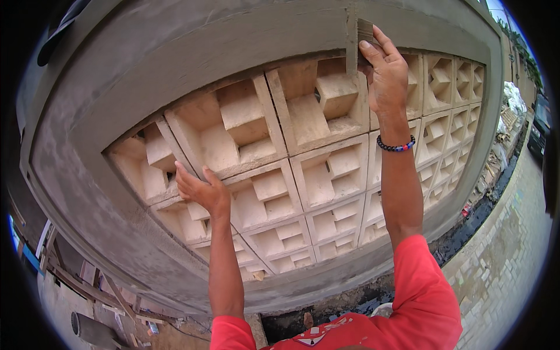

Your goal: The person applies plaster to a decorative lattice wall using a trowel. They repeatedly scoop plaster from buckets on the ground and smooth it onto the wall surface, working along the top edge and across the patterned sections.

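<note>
A wall panel of cream breeze blocks (261, 193) with stepped openings sits in a grey plastered frame (233, 46). My right hand (382, 73) grips a small flat, brownish piece (364, 30), possibly wood, at the frame's top edge, beside a narrow upright grey strip (351, 41). My left hand (200, 188) has its fingers apart and rests on the block edges at the middle left, holding nothing.
A paved path (499, 251) runs along the right beside a dark drain (455, 239), debris (510, 111) and a dark car (539, 125). Timber pieces (99, 294) and a dark pipe (93, 329) lie at the lower left.
</note>
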Motion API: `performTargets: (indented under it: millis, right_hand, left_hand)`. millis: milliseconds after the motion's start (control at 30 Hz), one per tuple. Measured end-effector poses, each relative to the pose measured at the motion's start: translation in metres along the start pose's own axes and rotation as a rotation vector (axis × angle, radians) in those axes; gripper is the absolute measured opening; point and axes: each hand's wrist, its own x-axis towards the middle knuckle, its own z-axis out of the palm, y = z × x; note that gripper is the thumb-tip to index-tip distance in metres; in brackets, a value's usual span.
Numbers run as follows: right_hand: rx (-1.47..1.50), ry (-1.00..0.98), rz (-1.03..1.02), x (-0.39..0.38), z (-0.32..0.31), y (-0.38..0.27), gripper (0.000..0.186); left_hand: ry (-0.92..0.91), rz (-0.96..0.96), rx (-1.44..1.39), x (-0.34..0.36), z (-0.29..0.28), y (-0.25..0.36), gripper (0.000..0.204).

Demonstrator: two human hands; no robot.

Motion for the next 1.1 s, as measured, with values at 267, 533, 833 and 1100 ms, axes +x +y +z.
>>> performTargets:
  millis: [267,533,833,1100]
  right_hand:
    - [-0.851,-0.038,-0.56,-0.046,0.071,0.038,0.041]
    - [-0.766,0.263,-0.406,0.014,-0.012,0.015,0.041]
    - [-0.624,-0.195,-0.53,-0.073,0.135,0.044,0.04]
    - [-0.527,0.259,-0.482,0.024,-0.004,0.006,0.037]
  left_hand:
    - [0.013,0.032,-0.019,0.003,0.001,-0.003,0.067]
    - [-0.014,0.021,-0.036,0.001,0.0,-0.003,0.067]
    - [-0.026,0.016,-0.029,-0.001,-0.003,0.002,0.068]
    - [-0.036,-0.001,-0.006,0.003,-0.003,-0.005,0.068]
